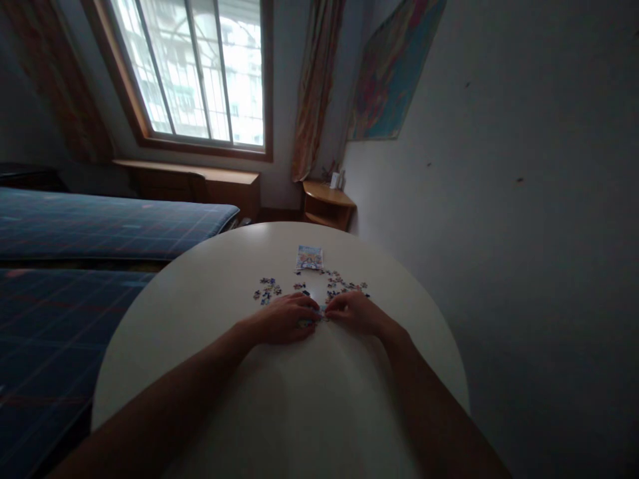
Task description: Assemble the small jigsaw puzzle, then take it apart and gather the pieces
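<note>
At the middle of the round table, my left hand rests low over a small joined patch of jigsaw puzzle, its fingers on the far side and its thumb on the near side. The palm and fingers cover much of the patch. My right hand is closed in a pinch at the patch's right edge, on a jigsaw piece that is mostly hidden by the fingertips. Loose jigsaw pieces lie beyond both hands, in a left group and a right group.
A small picture packet lies beyond the pieces on the white round table. Blue plaid mattresses are on the left, and a bare wall is on the right. A corner shelf stands behind the table, near the window.
</note>
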Action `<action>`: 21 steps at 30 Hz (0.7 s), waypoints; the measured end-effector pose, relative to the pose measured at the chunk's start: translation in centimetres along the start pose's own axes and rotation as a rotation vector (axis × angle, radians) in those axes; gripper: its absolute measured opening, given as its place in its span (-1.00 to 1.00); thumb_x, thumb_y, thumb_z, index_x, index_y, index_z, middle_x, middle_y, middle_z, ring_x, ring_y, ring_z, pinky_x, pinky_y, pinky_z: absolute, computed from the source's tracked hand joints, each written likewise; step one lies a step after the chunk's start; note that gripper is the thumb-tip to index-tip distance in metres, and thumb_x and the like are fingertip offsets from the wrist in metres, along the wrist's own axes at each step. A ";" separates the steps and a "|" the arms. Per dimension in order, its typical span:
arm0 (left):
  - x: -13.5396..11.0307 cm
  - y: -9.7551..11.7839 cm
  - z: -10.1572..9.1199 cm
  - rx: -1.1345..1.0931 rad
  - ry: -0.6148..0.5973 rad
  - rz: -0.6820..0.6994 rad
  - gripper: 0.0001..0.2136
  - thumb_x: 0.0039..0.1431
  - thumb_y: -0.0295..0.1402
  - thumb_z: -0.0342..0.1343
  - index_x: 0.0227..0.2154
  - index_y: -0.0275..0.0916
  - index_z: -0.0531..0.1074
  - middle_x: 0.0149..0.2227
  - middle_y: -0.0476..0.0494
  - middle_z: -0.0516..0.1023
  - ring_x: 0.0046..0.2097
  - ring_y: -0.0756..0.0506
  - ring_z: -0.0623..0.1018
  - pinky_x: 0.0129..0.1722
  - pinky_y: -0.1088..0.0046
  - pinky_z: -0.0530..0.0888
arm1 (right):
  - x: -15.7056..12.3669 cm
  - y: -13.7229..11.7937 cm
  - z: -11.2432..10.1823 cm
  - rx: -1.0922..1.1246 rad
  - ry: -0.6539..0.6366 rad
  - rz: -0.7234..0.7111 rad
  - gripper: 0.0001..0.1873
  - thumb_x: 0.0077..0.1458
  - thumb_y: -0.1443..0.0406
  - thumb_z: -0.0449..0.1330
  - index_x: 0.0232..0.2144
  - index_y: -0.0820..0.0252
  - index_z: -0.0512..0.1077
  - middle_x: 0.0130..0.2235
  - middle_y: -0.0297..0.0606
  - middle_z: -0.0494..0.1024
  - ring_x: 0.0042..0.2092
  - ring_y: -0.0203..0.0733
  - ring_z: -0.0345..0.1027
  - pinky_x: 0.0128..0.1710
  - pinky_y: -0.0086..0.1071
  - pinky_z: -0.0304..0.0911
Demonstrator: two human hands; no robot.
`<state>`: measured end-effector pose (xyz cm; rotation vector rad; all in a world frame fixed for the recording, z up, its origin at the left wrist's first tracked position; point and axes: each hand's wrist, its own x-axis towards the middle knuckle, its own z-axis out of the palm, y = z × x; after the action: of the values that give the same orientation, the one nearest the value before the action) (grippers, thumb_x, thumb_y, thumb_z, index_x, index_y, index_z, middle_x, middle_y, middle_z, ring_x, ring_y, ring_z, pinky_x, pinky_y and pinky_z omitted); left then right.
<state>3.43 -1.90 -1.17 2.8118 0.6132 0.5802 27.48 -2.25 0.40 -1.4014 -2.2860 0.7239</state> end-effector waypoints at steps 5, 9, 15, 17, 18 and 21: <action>0.0 -0.1 0.1 0.002 0.002 0.007 -0.75 0.22 -0.29 0.10 -0.05 -0.09 0.49 0.01 -0.13 0.50 0.03 -0.15 0.46 0.08 0.25 0.38 | 0.0 0.0 0.0 -0.012 0.001 -0.013 -0.84 0.05 0.25 0.25 -0.36 0.17 0.62 -0.41 -0.28 0.63 -0.37 -0.26 0.46 -0.36 -0.46 0.22; 0.0 0.1 0.0 0.004 0.001 0.002 -0.75 0.23 -0.30 0.10 -0.06 -0.10 0.50 0.00 -0.14 0.50 0.03 -0.15 0.46 0.08 0.26 0.38 | 0.1 0.1 0.1 -0.029 0.016 -0.005 -0.81 0.06 0.23 0.24 -0.35 0.19 0.62 -0.41 -0.27 0.62 -0.39 -0.26 0.44 -0.38 -0.45 0.20; 0.1 0.4 -0.3 -0.001 -0.001 0.000 -0.76 0.22 -0.30 0.10 -0.06 -0.10 0.50 0.00 -0.13 0.50 0.03 -0.15 0.46 0.09 0.28 0.37 | 0.0 -0.1 0.1 -0.039 0.024 0.003 -0.81 0.06 0.24 0.23 -0.35 0.18 0.62 -0.41 -0.27 0.62 -0.39 -0.25 0.44 -0.37 -0.45 0.21; 0.1 0.4 -0.3 0.001 -0.006 -0.006 -0.76 0.22 -0.30 0.10 -0.06 -0.11 0.50 0.00 -0.13 0.50 0.03 -0.16 0.46 0.08 0.27 0.38 | 0.1 -0.1 0.1 -0.047 0.034 0.006 -0.81 0.06 0.23 0.23 -0.35 0.19 0.62 -0.41 -0.26 0.62 -0.39 -0.25 0.44 -0.37 -0.44 0.21; 0.1 0.4 -0.3 0.001 -0.008 -0.006 -0.76 0.22 -0.30 0.10 -0.06 -0.11 0.50 0.00 -0.13 0.50 0.03 -0.16 0.47 0.08 0.27 0.38 | 0.1 -0.1 0.1 -0.047 0.036 0.010 -0.81 0.06 0.23 0.23 -0.35 0.19 0.62 -0.41 -0.26 0.62 -0.39 -0.25 0.44 -0.38 -0.44 0.20; 0.1 0.4 -0.3 -0.004 -0.004 0.003 -0.76 0.22 -0.30 0.09 -0.07 -0.11 0.50 0.00 -0.13 0.51 0.02 -0.16 0.47 0.08 0.26 0.38 | 0.2 0.0 0.3 -0.043 0.046 0.014 -0.81 0.06 0.23 0.23 -0.34 0.18 0.61 -0.41 -0.26 0.62 -0.39 -0.25 0.43 -0.39 -0.45 0.20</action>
<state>3.51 -2.15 -0.75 2.8098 0.6072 0.5759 27.23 -2.16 0.13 -1.4397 -2.2717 0.6439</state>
